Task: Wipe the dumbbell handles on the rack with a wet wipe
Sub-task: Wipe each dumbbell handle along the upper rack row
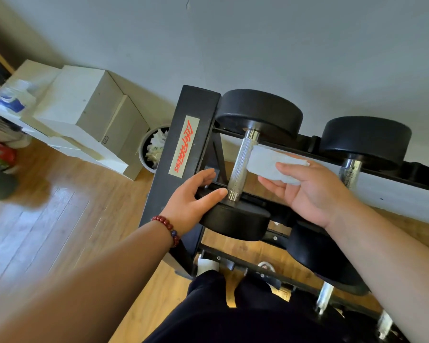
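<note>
Wipe (265,163) limp, pinched between right hand (315,186) thumb and fingers at 3 o'clock of grippy knurled handle (240,162); left hand (193,196), fingers loosely apart, rests on heavy dumbbell head (235,219).

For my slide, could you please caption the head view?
Right hand holds wet wipe at dumbbell handle; left hand rests on its weight.

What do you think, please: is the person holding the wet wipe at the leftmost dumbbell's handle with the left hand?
Not quite. The head view shows the wet wipe pinched in the right hand, at the leftmost dumbbell's handle. The left hand, the one with the beaded bracelet, holds no wipe and rests by that dumbbell's near weight head.
</note>
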